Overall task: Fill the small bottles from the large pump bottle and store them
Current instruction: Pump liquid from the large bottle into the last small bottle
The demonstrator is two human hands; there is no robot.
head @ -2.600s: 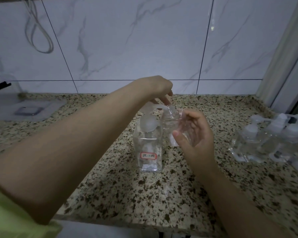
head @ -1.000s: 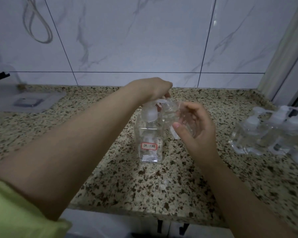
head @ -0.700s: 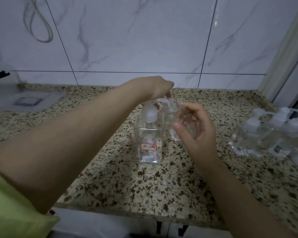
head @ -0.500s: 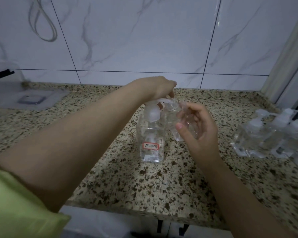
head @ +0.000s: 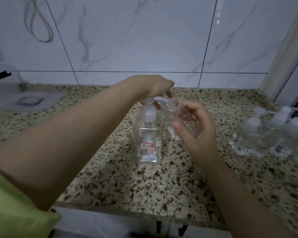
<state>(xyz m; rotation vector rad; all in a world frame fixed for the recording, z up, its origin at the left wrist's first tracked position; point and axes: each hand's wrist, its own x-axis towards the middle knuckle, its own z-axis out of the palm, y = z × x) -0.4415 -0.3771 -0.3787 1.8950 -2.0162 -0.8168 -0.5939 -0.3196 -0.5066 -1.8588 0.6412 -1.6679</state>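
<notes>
Here, mid-fill. Pump bottle (head: 148, 140) stands upright on the table (head: 144, 186), red-edged label facing the camera. Left hand (head: 155, 87) rests on top of the pump head, fingers curled down over it — pressing, by the look. Right hand (head: 194, 127) is closed around a small bottle (head: 177, 119), tilted, its open mouth up against the spout; thumb on the near side, fingers wrapped behind.

Handling, judged: small bottle is clear thin plastic, light, probably a bit squeezable and slick if liquid runs over the neck — best held round the body, firmly but not crushing. Pump bottle looks part-full (level hard to read), stiff, stable on its square base; needs only downward force on the head.

More small bottles (head: 265, 134) sit grouped well off to the right.
</notes>
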